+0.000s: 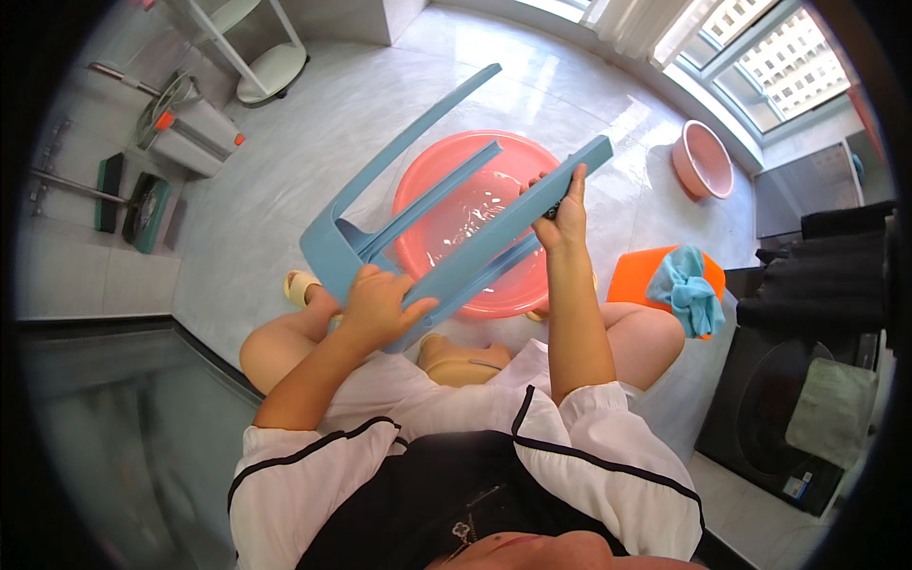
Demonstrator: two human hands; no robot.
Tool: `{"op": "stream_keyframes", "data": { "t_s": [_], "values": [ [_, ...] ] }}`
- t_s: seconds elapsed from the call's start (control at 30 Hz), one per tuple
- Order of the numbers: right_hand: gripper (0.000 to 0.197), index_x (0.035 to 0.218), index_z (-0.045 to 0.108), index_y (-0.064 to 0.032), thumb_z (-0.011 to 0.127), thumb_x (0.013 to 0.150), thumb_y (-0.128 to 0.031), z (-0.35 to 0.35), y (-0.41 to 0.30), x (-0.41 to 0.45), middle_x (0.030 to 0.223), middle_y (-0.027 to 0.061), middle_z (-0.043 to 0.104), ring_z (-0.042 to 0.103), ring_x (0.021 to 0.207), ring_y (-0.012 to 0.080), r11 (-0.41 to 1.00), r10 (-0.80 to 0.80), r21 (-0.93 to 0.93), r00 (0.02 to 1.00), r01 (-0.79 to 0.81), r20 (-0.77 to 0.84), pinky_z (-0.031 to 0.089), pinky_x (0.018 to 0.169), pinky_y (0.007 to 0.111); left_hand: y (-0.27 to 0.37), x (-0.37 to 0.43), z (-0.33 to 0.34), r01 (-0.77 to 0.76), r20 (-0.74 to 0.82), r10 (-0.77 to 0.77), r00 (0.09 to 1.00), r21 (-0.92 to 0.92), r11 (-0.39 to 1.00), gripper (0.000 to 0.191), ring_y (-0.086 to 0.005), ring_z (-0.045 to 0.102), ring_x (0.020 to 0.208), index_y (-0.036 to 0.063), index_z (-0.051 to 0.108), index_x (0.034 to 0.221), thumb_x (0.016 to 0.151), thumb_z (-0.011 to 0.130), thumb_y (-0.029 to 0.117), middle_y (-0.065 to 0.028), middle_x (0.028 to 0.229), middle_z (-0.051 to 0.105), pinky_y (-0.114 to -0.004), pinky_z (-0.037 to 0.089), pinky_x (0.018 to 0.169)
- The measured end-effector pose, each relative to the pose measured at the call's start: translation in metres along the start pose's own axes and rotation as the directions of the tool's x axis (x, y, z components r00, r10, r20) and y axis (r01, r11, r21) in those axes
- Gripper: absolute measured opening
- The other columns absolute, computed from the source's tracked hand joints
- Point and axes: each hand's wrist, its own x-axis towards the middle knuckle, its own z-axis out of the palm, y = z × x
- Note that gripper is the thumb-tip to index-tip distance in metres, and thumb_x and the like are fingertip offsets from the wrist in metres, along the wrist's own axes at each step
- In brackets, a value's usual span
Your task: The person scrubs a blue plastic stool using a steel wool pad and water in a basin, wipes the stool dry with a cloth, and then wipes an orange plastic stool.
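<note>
A blue plastic stool (456,246) lies on its side in the air, its legs pointing away from me over a round pink basin (420,178) of water on the floor. My left hand (377,303) rests on the stool near its seat end, thumb and fingers over the plastic. My right hand (566,210) is round one leg near its far end; something dark and textured shows under the palm, too hidden to name, between hand and leg.
An orange stool or box (627,274) with a blue cloth (687,288) on it stands at the right. A small pink basin (702,160) is farther back. At the left are a mop bucket (192,132), a brush (146,214) and a white wheeled rack (271,71).
</note>
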Motion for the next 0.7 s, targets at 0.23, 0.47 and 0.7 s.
{"op": "stream_keyframes", "data": {
  "t_s": [0.23,0.47,0.7],
  "values": [
    [0.053,0.13,0.068,-0.0052,0.071,0.118,-0.057,-0.021,-0.035,0.035,0.111,0.0106,0.074,0.076,0.099,0.0263,0.963,-0.216,-0.158,0.976,0.22,0.038,0.067,0.092,0.049,-0.003,0.005,-0.004,-0.023,0.032,0.022,0.999,0.037,0.999,0.046,-0.0369,0.061,0.07,0.0102,0.074,0.084,0.095,0.09,0.053,-0.0117,0.071,0.065,-0.047,0.043,0.084],
    [0.041,0.15,0.07,-0.0075,0.063,0.125,-0.039,-0.024,-0.076,0.038,0.132,0.0086,0.076,0.075,0.108,0.0222,0.776,-0.615,-0.278,0.776,0.566,-0.136,0.063,0.092,0.039,0.005,0.006,0.003,-0.021,0.035,0.019,0.999,0.052,0.998,0.049,-0.0374,0.06,0.069,0.0105,0.069,0.08,0.096,0.09,0.052,-0.0117,0.07,0.063,-0.048,0.042,0.082],
    [0.039,0.147,0.075,-0.0028,0.078,0.113,-0.02,0.005,-0.038,0.007,0.139,0.0168,0.068,0.067,0.129,0.0341,-0.261,-0.77,-0.723,0.314,0.64,0.556,0.054,0.115,0.046,0.015,0.008,-0.01,0.01,0.018,-0.01,1.0,0.042,0.999,0.048,-0.0362,0.06,0.068,0.011,0.071,0.079,0.094,0.091,0.052,-0.011,0.07,0.064,-0.047,0.043,0.081]
  ]
}}
